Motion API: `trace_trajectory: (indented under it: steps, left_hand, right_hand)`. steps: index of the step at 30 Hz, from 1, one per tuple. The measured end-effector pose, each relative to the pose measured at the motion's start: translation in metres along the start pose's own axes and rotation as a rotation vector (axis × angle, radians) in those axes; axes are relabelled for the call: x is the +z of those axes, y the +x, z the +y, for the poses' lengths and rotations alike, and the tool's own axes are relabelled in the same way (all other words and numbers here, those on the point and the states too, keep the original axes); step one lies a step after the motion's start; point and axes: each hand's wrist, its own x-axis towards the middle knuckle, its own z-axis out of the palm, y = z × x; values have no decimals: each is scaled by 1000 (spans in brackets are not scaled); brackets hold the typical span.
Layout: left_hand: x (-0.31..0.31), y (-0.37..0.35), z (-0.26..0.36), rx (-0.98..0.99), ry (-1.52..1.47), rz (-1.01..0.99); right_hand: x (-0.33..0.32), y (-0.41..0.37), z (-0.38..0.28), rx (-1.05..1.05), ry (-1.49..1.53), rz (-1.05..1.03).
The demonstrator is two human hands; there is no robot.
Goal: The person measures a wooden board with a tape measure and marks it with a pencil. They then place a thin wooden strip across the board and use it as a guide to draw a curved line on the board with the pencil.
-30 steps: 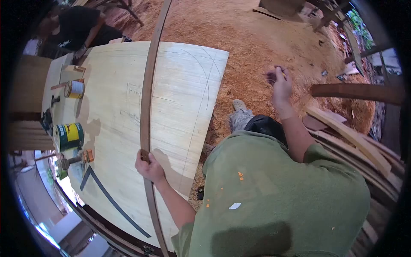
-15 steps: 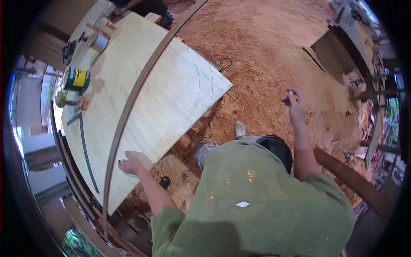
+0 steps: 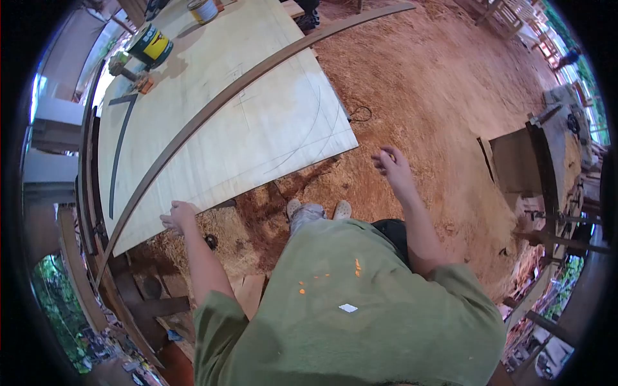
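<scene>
A pale plywood board (image 3: 212, 161) with pencilled straight lines and curves lies in front of me. Across it runs a long, curved brown wooden strip (image 3: 212, 108), one end reaching past the far right side. My left hand (image 3: 180, 217) is at the board's near edge, fingers loosely bent and apart, beside the strip but not gripping it. Over the ground right of the board's corner, my right hand (image 3: 394, 168) hangs in the air with curled fingers; the pencil in it is hidden now. A dark carpenter's square (image 3: 120, 151) lies on the board's left side.
A green-and-yellow can (image 3: 149, 46), a white-labelled can (image 3: 203, 11) and a small wooden block (image 3: 145, 84) stand along the board's far left. Sawdust covers the ground (image 3: 425, 96). A wooden workpiece with a curved dark edge (image 3: 544, 170) stands at right.
My view has turned, and the board sits differently in it. My right hand has come in toward the board's corner; the yellow pencil no longer shows. My left hand is now at the near edge.
</scene>
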Motion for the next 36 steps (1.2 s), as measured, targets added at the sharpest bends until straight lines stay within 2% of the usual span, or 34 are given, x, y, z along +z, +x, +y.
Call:
trace_trajectory:
  steps: [2, 5, 6, 8, 10, 13, 17, 19, 20, 22, 25, 27, 32, 36]
  left_hand:
    - [-4, -2, 0, 8, 8, 16]
    - [-6, -8, -4, 45, -22, -95]
    - [-3, 0, -8, 82, -16, -113]
    - [-10, 0, -8, 113, -4, -126]
    - [-41, -17, 3, 168, 234, -274]
    - [-46, -7, 6, 226, 355, -331]
    - [-35, 46, 9, 263, 526, -465]
    - [-31, 76, 9, 445, 558, -798]
    - [-35, 71, 9, 448, 562, -794]
    - [-78, 11, 35, 401, 514, -780]
    - [-63, 31, 33, 493, 587, -789]
    - [-62, 36, 36, 442, 609, -846]
    - [-89, 3, 47, 485, 560, -867]
    - [-79, 15, 42, 476, 606, -812]
  right_hand:
    - [25, 24, -16, -53, 194, 16]
    - [62, 66, -22, -95, 276, 99]
    - [74, 76, -19, -96, 266, 86]
    - [94, 89, -12, -205, 160, 198]
    - [100, 84, -15, -179, 98, 230]
    - [101, 92, -4, -183, 53, 236]
    - [99, 90, -7, -213, 105, 230]
    - [101, 88, -7, -231, 115, 244]
    - [101, 87, -6, -241, 82, 257]
    - [100, 89, -10, -267, 61, 280]
    - [102, 91, -10, -271, 38, 240]
    - [104, 91, -5, -287, 104, 258]
    - [103, 83, -14, -309, 42, 302]
    - [102, 92, -8, -278, 21, 290]
